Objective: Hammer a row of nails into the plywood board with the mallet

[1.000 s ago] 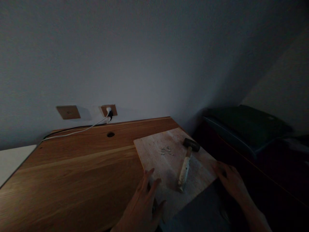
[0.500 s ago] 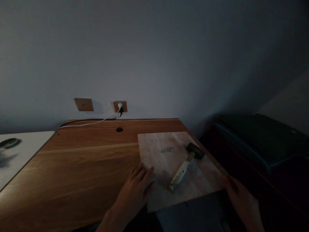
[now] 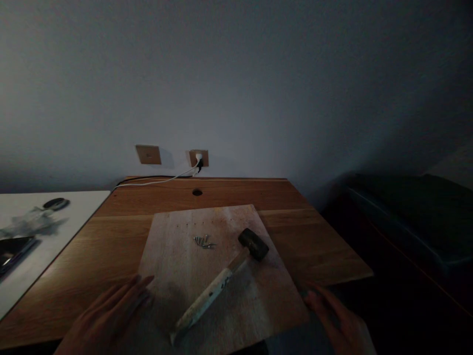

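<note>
A pale wooden board point(image 3: 221, 222) lies on the desk, and its near edge reaches past the desk's front. My left hand point(image 3: 111, 313) grips the board's left edge, its fingers fairly straight. At the right edge, near the front corner, my right hand point(image 3: 338, 315) holds the board with bent fingers; part of the grip is dark. A hammer point(image 3: 210, 291) with a black head and a worn, whitish handle rests diagonally on the board. Several small metal nails or screws point(image 3: 203, 241) lie in a loose pile left of the hammer head.
The brown wooden desk point(image 3: 318, 236) meets the wall. Plugs and cables sit in a wall socket point(image 3: 198, 158). On a white surface point(image 3: 79, 207) at left are a round dark object point(image 3: 55, 203), crumpled clear plastic point(image 3: 35, 221) and a dark flat device point(image 3: 15, 251). A dark padded thing point(image 3: 414, 217) is at right.
The board, with hammer and small metal pieces on it, has moved left across the desk and turned slightly. Both my hands have moved left with it. The view has also shifted.
</note>
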`<state>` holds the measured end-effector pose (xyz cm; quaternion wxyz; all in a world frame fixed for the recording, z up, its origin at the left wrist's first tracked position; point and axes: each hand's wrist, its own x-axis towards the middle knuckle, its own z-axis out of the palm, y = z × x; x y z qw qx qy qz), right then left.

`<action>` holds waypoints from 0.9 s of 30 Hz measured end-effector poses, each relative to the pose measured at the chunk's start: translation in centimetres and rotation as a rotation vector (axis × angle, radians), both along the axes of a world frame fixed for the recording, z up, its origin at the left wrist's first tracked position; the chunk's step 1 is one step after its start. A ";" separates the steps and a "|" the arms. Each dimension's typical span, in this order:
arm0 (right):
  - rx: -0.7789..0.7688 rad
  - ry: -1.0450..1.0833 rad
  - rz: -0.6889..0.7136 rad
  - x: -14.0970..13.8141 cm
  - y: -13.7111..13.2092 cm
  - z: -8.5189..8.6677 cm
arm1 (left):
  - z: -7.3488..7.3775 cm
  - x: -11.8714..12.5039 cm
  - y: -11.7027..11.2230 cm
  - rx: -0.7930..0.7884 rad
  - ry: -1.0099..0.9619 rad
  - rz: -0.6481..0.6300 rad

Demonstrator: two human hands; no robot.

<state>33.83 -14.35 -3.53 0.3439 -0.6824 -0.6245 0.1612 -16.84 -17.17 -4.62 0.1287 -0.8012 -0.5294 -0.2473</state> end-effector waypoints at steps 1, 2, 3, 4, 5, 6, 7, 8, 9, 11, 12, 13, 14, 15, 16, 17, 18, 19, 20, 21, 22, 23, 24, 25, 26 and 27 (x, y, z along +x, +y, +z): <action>0.032 -0.024 0.012 -0.6 0.4 0.3 | 0.1 -0.6 -0.3 0.007 0.031 0.016; 0.089 -0.054 0.017 -1.2 0.8 0.6 | 0.4 -0.9 -0.4 0.016 0.055 0.030; 0.158 -0.084 0.026 -1.9 1.3 0.9 | 0.8 -0.9 -0.3 0.027 0.070 0.040; 0.233 -0.109 0.041 -2.8 1.9 1.4 | 1.4 -0.6 0.1 0.029 0.082 0.034; 0.306 -0.128 0.065 -3.7 2.5 1.8 | 2.0 -0.2 0.6 0.029 0.083 0.032; 0.368 -0.145 0.107 -4.7 3.1 2.4 | 2.6 0.4 1.4 0.026 0.076 0.019; 0.439 -0.161 0.152 -5.9 3.7 3.0 | 3.1 1.1 2.2 -0.018 0.068 0.009; 0.504 -0.170 0.196 -7.0 4.3 3.6 | 3.4 1.8 3.1 -0.052 0.058 -0.003; 0.532 -0.184 0.268 -8.2 4.8 4.2 | 3.5 2.4 4.0 -0.078 0.048 -0.008; 0.529 -0.191 0.435 -10.4 5.7 5.3 | 3.5 3.6 5.6 -0.118 0.024 -0.027; 0.519 -0.184 0.511 -11.4 6.1 5.8 | 3.5 4.0 6.2 -0.139 0.012 -0.040; 0.491 -0.180 0.581 -12.3 6.5 6.3 | 3.5 4.4 6.8 -0.161 0.003 -0.053; 0.448 -0.184 0.645 -13.1 6.9 6.6 | 3.6 4.7 7.2 -0.178 -0.005 -0.067; 0.401 -0.196 0.698 -13.8 7.4 6.9 | 3.7 4.9 7.5 -0.190 -0.010 -0.078; 0.351 -0.218 0.747 -14.5 7.8 7.2 | 3.9 5.0 7.8 -0.191 -0.013 -0.086; 0.306 -0.249 0.792 -15.1 8.3 7.4 | 4.1 5.0 8.0 -0.181 -0.014 -0.091; 0.272 -0.285 0.830 -15.6 8.9 7.5 | 4.2 5.0 8.2 -0.169 -0.012 -0.092; 0.245 -0.323 0.861 -16.2 9.4 7.6 | 4.2 4.9 8.4 -0.156 -0.009 -0.093; 0.226 -0.361 0.885 -16.7 9.8 7.7 | 4.2 4.8 8.6 -0.149 -0.007 -0.091; 0.212 -0.396 0.899 -17.1 10.3 7.7 | 4.1 4.7 8.7 -0.150 -0.009 -0.086; 0.197 -0.426 0.908 -17.5 10.6 7.8 | 4.0 4.6 8.9 -0.151 -0.017 -0.080; 0.184 -0.453 0.915 -17.9 10.8 7.8 | 3.9 4.5 9.0 -0.156 -0.028 -0.074; 0.175 -0.478 0.925 -18.1 11.0 7.8 | 3.9 4.5 9.1 -0.160 -0.038 -0.071; 0.175 -0.503 0.934 -18.2 11.1 7.8 | 3.9 4.5 9.1 -0.160 -0.043 -0.068; 0.184 -0.523 0.936 -18.2 11.1 7.9 | 4.0 4.5 8.9 -0.159 -0.042 -0.065; 0.206 -0.536 0.928 -17.9 11.0 7.9 | 4.1 4.5 8.5 -0.149 -0.041 -0.065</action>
